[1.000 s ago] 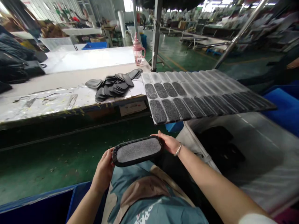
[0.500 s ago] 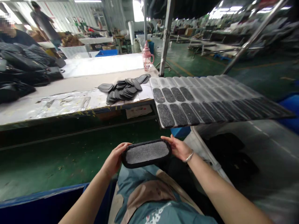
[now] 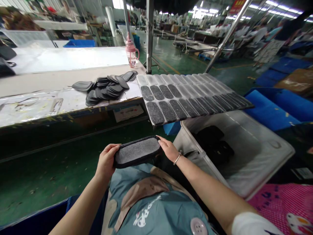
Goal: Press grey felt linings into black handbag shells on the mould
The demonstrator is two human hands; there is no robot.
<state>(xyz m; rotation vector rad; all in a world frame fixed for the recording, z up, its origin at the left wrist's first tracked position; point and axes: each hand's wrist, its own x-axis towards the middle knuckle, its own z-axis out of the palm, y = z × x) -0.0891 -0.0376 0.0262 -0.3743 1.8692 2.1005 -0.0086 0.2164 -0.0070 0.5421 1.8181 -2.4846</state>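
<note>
Pile of dark oval pieces (image 3: 105, 88) on workbench (image 3: 36, 107) (pink bottle (image 3: 131, 54) behind); moulded tray (image 3: 210, 85) beside.

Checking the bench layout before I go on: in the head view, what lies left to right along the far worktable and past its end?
Lone dark pad → pile of dark pads → pink bottle → tray of grey pads → blue bins.

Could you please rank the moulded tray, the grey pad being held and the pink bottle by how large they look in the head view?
1. Moulded tray, clearly the largest.
2. Grey pad, held between left hand and right hand; nearness to the camera enlarges it.
3. Pink bottle, smallest, though farthest away.
</note>
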